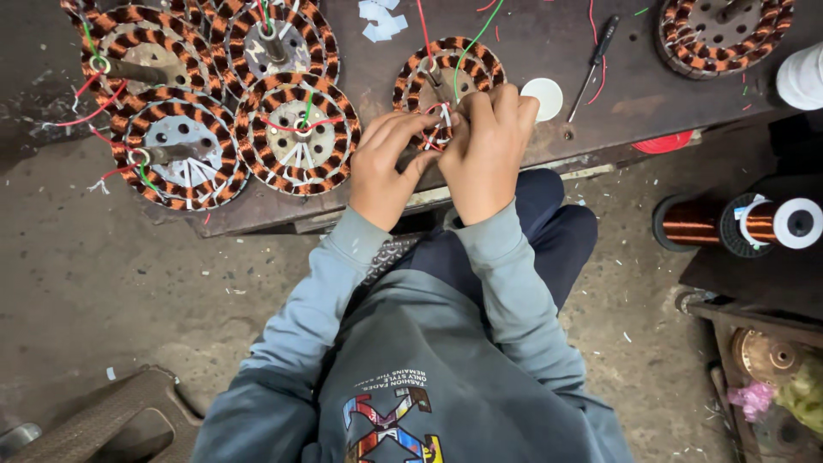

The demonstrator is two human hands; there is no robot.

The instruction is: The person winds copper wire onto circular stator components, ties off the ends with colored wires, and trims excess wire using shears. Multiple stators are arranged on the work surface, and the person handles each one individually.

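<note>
Wound stator [447, 81] sits on the dark workbench [549, 51], directly under and just beyond both hands, near the bench's front edge. Hands cover its near half; far arc of the ring shows above the knuckles. Round disc, copper-orange coils in a ring banded with dark gaps, grey metal hub in the middle. Red wire [423, 30] and green wire [477, 34] run up from the hub toward the far edge of the bench. White slips and thin red leads show between the fingers at the near rim.

Left hand [387, 167] curled, fingers bent in and pinching at the leads on the stator's near rim; exactly what sits in the pinch is hidden. Right hand [487, 150] closed into a loose fist over the right side of the stator, fingertips tucked down onto the coil, thumb side meeting the left fingers. Both hands touch each other at the fingertips. Wrists angled inward, forearms in grey-blue sleeves converging from the lap.

Just right of the stator: white round cap [543, 97], then a screwdriver [597, 53] lying slanted. Left: four more wound stators [296, 133] clustered, touching. Another stator [724, 34] at far right corner. Copper wire spool [737, 225] lies on its side off the bench, right, well apart.
</note>
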